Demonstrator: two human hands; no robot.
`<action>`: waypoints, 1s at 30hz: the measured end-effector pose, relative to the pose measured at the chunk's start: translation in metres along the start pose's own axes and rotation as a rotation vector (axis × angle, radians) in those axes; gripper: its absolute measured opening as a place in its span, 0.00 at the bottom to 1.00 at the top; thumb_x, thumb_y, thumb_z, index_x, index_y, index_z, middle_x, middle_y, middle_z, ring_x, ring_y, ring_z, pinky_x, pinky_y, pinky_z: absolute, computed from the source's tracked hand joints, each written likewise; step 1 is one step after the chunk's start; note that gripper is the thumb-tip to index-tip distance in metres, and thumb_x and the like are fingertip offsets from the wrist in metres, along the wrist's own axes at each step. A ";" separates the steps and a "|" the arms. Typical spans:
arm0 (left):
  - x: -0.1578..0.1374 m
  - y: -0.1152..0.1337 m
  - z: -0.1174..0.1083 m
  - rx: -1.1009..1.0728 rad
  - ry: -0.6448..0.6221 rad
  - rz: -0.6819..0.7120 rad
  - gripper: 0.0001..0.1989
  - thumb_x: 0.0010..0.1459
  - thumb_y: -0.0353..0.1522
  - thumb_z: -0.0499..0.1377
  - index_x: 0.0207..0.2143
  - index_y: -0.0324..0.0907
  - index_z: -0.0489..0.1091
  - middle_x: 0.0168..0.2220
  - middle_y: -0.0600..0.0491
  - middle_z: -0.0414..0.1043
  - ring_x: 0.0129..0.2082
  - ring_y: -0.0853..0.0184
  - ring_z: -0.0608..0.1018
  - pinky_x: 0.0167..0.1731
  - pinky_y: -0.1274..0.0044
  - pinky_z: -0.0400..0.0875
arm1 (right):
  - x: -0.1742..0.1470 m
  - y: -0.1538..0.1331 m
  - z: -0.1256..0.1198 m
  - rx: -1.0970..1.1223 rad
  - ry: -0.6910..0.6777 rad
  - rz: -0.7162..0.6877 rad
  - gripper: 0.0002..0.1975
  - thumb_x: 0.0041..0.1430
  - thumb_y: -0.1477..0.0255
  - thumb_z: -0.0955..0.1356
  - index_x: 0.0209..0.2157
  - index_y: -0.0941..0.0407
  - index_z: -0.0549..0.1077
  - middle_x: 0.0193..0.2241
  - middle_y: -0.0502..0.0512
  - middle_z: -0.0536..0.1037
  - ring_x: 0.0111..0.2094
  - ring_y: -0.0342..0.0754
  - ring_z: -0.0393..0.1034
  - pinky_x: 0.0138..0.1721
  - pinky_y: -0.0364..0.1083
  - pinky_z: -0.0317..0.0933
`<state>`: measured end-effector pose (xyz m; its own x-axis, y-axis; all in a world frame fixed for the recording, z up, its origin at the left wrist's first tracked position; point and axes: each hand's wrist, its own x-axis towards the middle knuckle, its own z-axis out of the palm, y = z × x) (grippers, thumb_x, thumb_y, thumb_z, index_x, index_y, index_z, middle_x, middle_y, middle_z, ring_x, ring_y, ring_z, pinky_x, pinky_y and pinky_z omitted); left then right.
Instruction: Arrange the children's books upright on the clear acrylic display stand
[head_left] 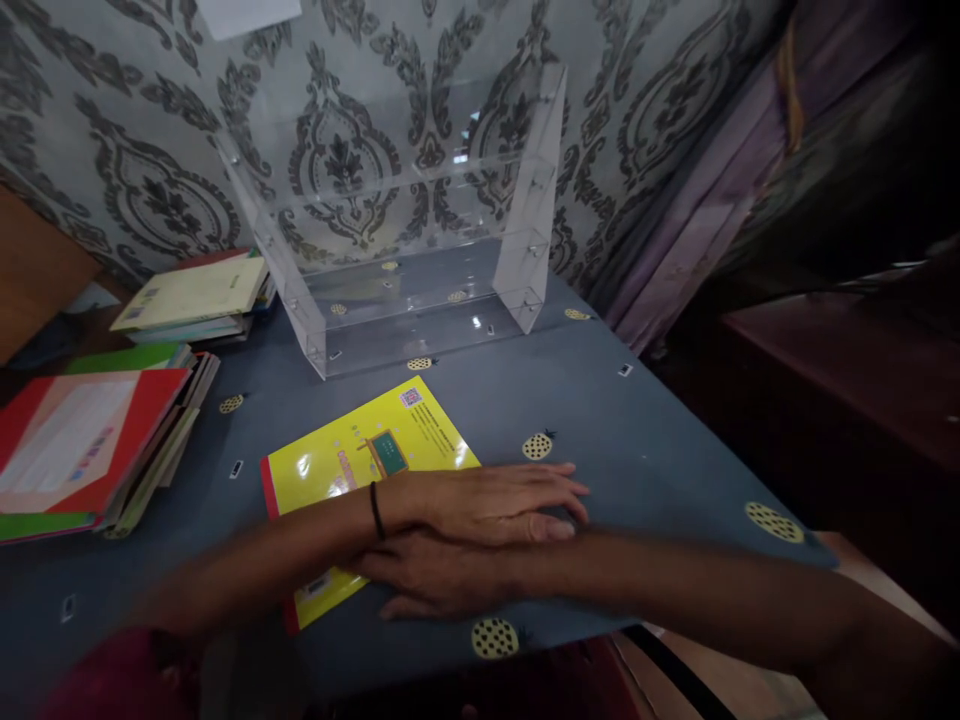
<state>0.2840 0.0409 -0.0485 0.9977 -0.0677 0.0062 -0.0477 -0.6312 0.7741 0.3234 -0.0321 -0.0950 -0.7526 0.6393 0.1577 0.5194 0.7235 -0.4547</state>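
Note:
My forearms cross over a yellow book with a red spine, which lies flat on the table and shows a small chalkboard picture and a square code. My left hand, below a black band on the wrist, reaches to the right across the book's near right corner. Its fingers are stretched out, with nothing in them. Beneath it, my right hand points left and lies on the book's near part. The right thumb and some fingers show stretched out; the left wrist hides the rest.
A clear acrylic rack stands at the back against patterned wallpaper. On the left are a stack of books with a red cover and another stack with a cream cover. The blue pineapple-print tablecloth ends at the right, beside a purple curtain.

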 end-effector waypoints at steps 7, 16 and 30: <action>-0.006 -0.032 -0.020 0.204 0.105 -0.076 0.21 0.71 0.38 0.48 0.59 0.39 0.67 0.69 0.48 0.58 0.73 0.65 0.49 0.71 0.68 0.48 | 0.003 0.004 -0.038 0.046 -0.106 -0.264 0.26 0.68 0.63 0.65 0.63 0.61 0.65 0.64 0.64 0.66 0.68 0.53 0.55 0.68 0.50 0.50; -0.024 -0.086 -0.064 0.310 0.321 -0.223 0.19 0.71 0.38 0.46 0.55 0.40 0.69 0.66 0.45 0.64 0.72 0.63 0.53 0.69 0.65 0.52 | 0.002 0.003 -0.039 0.083 -0.127 -0.257 0.27 0.68 0.65 0.65 0.64 0.62 0.64 0.66 0.65 0.64 0.71 0.52 0.47 0.71 0.53 0.41; -0.068 -0.051 -0.019 0.181 0.692 -0.456 0.19 0.72 0.39 0.44 0.56 0.40 0.65 0.66 0.44 0.62 0.71 0.65 0.55 0.69 0.66 0.53 | 0.007 0.000 -0.035 0.140 -0.206 -0.192 0.31 0.67 0.60 0.66 0.66 0.60 0.63 0.67 0.64 0.62 0.70 0.53 0.50 0.71 0.56 0.40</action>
<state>0.2197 0.0929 -0.0764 0.7230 0.6745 0.1497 0.4183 -0.5997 0.6821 0.3328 -0.0185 -0.0635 -0.9049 0.4183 0.0782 0.3099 0.7737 -0.5526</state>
